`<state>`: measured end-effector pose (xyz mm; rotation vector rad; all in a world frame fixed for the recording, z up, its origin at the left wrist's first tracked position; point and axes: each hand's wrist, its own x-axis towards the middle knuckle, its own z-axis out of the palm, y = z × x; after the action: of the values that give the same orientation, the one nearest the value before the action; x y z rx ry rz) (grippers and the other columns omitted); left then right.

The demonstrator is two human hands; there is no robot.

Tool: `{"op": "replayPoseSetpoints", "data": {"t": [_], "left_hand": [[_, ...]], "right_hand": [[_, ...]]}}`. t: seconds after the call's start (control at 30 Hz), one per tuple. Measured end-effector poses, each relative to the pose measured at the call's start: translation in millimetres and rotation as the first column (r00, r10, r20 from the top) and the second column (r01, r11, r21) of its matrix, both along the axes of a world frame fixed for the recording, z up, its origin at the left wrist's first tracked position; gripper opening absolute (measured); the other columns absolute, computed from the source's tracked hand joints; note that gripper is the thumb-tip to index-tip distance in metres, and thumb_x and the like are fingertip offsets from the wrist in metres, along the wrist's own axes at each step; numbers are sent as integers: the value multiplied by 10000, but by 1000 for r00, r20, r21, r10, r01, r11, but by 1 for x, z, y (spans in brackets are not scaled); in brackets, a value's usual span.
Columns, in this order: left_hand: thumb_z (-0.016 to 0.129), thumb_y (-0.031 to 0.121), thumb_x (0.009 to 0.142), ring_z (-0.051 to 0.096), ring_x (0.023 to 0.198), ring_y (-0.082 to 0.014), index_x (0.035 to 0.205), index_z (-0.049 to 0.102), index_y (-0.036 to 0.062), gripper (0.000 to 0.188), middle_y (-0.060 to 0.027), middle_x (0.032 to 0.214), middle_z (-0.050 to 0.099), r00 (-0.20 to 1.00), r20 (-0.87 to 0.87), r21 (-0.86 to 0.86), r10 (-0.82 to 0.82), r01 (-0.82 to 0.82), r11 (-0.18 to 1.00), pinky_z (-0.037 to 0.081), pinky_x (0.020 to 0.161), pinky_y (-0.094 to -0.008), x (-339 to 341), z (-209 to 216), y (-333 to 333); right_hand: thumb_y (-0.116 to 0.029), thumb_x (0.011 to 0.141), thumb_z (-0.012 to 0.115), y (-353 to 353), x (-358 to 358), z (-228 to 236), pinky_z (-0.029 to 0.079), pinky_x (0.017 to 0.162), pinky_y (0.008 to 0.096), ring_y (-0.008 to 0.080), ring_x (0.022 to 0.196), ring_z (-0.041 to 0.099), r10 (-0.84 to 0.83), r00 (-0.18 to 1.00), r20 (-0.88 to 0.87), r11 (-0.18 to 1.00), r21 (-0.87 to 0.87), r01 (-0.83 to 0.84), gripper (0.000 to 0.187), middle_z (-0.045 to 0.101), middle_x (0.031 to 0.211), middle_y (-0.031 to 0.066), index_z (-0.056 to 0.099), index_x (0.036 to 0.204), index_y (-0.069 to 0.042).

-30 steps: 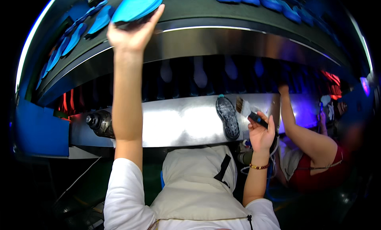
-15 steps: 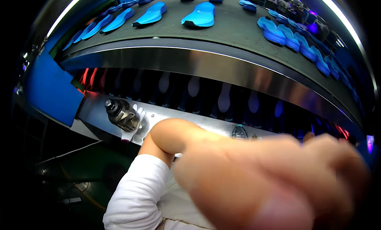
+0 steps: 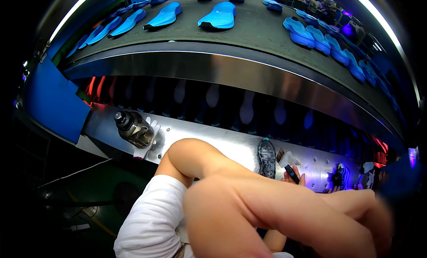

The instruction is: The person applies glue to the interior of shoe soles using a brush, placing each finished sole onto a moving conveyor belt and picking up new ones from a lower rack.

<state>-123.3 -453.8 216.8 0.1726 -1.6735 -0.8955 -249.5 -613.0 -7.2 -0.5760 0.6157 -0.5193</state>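
My left arm bends at the elbow beside the bottle, and my left hand (image 3: 284, 213) looms close and blurred with curled fingers; anything inside them is hidden. Beyond it, my right hand (image 3: 301, 178) is closed on a black bar-shaped object (image 3: 292, 174) over the metal ledge. Just left of that hand lies a dark shoe (image 3: 267, 159) with a whitish, smeared surface and a turquoise tip. A small brown-bristled brush (image 3: 280, 155) and a crumpled white cloth (image 3: 291, 159) lie between shoe and hand.
A dark bottle (image 3: 134, 130) with a black cap stands on a white glove at left. Across the back, a green conveyor belt (image 3: 191, 33) carries several blue shoe soles (image 3: 218, 16) behind a steel rail (image 3: 178, 64). Another dark shoe (image 3: 341, 175) lies farther right under violet light.
My left hand has turned and lowered slightly, uncovering the dark shoe, brush, cloth and my right hand with the black object. The whole view has shifted a little.
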Motion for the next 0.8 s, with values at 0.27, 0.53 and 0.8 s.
{"op": "replayPoseSetpoints", "data": {"t": [0.27, 0.53, 0.8], "left_hand": [[293, 405, 892, 418, 1121, -291, 1170, 470, -31, 546, -189, 1203, 449, 997, 74, 34, -18, 16, 999, 331, 945, -398, -10, -3, -6], [268, 446, 909, 394, 1135, -307, 1166, 468, -34, 580, -199, 1202, 433, 946, 266, 66, 184, -208, 976, 316, 959, -411, 24, 10, -51], [488, 384, 834, 440, 1143, -319, 1209, 469, 32, 515, -183, 1217, 483, -288, 116, -591, 951, -789, -167, 339, 967, -387, 210, 28, -174]], "right_hand": [[-376, 912, 395, 2, -1, -6, 437, 653, 281, 194, 812, 563, 5, 998, 57, 999, -42, -3, 457, 597, 963, 128, 502, 1125, 13], [-365, 914, 408, -1, -10, -4, 446, 666, 291, 199, 845, 564, -42, 999, 19, 999, 28, 41, 437, 587, 990, 142, 491, 1149, -6], [-91, 893, 474, 0, -10, -8, 472, 740, 246, 187, 860, 579, 15, 984, 176, 999, -44, -7, 258, 573, 1013, 133, 524, 1099, 57]]}}
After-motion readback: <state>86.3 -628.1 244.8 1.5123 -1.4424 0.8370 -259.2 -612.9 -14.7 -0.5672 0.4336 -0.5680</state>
